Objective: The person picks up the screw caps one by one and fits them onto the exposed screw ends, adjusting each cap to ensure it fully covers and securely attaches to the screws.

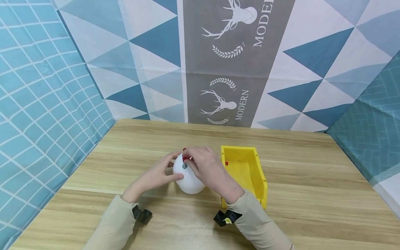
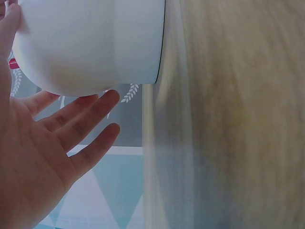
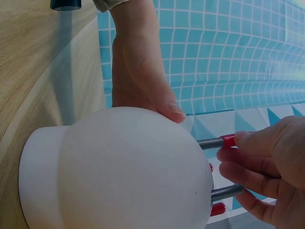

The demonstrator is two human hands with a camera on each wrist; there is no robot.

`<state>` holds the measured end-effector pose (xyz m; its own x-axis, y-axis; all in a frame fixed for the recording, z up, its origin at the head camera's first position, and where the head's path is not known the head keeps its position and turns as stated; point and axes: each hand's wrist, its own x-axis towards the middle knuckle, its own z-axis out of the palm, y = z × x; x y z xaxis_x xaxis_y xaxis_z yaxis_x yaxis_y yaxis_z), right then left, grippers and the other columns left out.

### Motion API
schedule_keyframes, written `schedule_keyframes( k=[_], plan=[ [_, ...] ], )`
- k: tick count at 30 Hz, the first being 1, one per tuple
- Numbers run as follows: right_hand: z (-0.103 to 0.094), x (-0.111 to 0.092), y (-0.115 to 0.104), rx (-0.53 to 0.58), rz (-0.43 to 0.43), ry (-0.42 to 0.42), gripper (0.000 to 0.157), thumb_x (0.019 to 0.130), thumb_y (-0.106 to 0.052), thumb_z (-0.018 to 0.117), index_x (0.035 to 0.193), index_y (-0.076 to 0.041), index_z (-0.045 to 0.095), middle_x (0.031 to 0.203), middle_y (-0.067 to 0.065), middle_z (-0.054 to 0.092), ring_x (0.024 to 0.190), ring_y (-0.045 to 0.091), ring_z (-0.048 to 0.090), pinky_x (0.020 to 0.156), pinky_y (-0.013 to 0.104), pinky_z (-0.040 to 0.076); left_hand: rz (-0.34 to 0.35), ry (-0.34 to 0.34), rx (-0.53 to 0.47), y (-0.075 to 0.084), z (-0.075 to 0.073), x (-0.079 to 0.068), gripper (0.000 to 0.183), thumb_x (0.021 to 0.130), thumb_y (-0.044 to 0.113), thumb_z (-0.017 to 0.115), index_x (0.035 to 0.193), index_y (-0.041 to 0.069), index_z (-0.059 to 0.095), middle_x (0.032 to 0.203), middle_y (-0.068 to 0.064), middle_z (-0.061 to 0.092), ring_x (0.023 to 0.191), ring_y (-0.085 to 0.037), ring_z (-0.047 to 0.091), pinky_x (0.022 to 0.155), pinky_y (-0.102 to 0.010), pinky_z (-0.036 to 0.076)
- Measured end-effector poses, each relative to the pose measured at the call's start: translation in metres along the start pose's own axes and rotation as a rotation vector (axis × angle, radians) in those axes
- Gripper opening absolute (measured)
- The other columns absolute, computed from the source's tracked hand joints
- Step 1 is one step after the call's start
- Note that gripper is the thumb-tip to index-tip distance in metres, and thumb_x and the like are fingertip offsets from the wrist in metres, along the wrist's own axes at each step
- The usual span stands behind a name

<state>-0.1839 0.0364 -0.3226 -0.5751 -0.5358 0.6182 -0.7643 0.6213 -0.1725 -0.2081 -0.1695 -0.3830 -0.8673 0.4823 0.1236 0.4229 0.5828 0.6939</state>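
A white, round-topped object (image 1: 191, 184) stands on the table, with threaded metal rods sticking out of its top. My left hand (image 1: 156, 175) holds its side, thumb nearer me and fingers towards the far side. The right hand (image 1: 209, 168) is over the top. In the right wrist view its thumb and index finger pinch a red cap (image 3: 229, 140) on the end of one threaded rod (image 3: 209, 143). A second, bare rod (image 3: 226, 193) passes close to the other fingers. Another red cap (image 3: 218, 209) shows lower at the top, partly hidden.
A yellow open bin (image 1: 261, 184) stands right of the white object, partly behind the right forearm. One small red cap (image 1: 226, 163) lies inside it by the left wall. The wooden table (image 1: 312, 194) meets patterned wall coverings at its back and sides.
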Motion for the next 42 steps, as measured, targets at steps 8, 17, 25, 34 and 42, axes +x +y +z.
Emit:
schedule_keyframes(
  k=[8, 17, 25, 34, 42],
  plan=[
    [0.0005, -0.0002, 0.0004, 0.005, -0.009, 0.021, 0.011, 0.084, -0.013, 0.065, 0.094, -0.013, 0.060, 0.093, -0.003, 0.066, 0.092, 0.014, 0.062, 0.078, 0.029, 0.045, -0.004, -0.004, -0.007, 0.0004, 0.0002, -0.0003, 0.074, 0.078, 0.049, 0.065, 0.138, 0.023, 0.030, 0.135, 0.000, 0.041, 0.107, -0.022, 0.054, 0.087, -0.043, 0.045],
    [0.0012, -0.0003, 0.0009, 0.006, -0.012, 0.019, 0.011, 0.083, -0.012, 0.066, 0.093, -0.013, 0.060, 0.091, -0.003, 0.066, 0.088, 0.014, 0.062, 0.077, 0.029, 0.046, -0.005, -0.005, -0.013, -0.0007, 0.0005, 0.0002, 0.074, 0.078, 0.049, 0.065, 0.138, 0.024, 0.030, 0.134, 0.002, 0.041, 0.107, -0.021, 0.054, 0.087, -0.043, 0.045],
    [0.0022, -0.0007, 0.0008, 0.011, -0.011, 0.007, 0.012, 0.083, -0.012, 0.066, 0.092, -0.013, 0.059, 0.090, -0.002, 0.066, 0.083, 0.014, 0.061, 0.078, 0.029, 0.046, -0.006, -0.009, -0.018, -0.0022, 0.0007, 0.0001, 0.075, 0.078, 0.051, 0.064, 0.139, 0.024, 0.029, 0.135, 0.003, 0.040, 0.108, -0.021, 0.053, 0.088, -0.043, 0.044],
    [0.0023, -0.0008, -0.0001, 0.007, -0.003, -0.022, 0.008, 0.083, -0.012, 0.066, 0.089, -0.013, 0.061, 0.088, -0.002, 0.066, 0.081, 0.013, 0.060, 0.077, 0.028, 0.045, -0.017, -0.007, -0.011, -0.0002, -0.0002, -0.0003, 0.076, 0.078, 0.050, 0.064, 0.139, 0.022, 0.029, 0.134, 0.002, 0.041, 0.109, -0.022, 0.053, 0.088, -0.045, 0.045],
    [0.0025, -0.0009, 0.0004, 0.015, 0.005, -0.023, 0.008, 0.083, -0.012, 0.066, 0.090, -0.013, 0.062, 0.089, -0.002, 0.067, 0.083, 0.013, 0.060, 0.078, 0.028, 0.046, -0.029, -0.012, -0.011, 0.0007, -0.0002, -0.0005, 0.076, 0.078, 0.051, 0.064, 0.139, 0.023, 0.029, 0.134, 0.001, 0.041, 0.109, -0.022, 0.052, 0.088, -0.045, 0.044]
  ],
)
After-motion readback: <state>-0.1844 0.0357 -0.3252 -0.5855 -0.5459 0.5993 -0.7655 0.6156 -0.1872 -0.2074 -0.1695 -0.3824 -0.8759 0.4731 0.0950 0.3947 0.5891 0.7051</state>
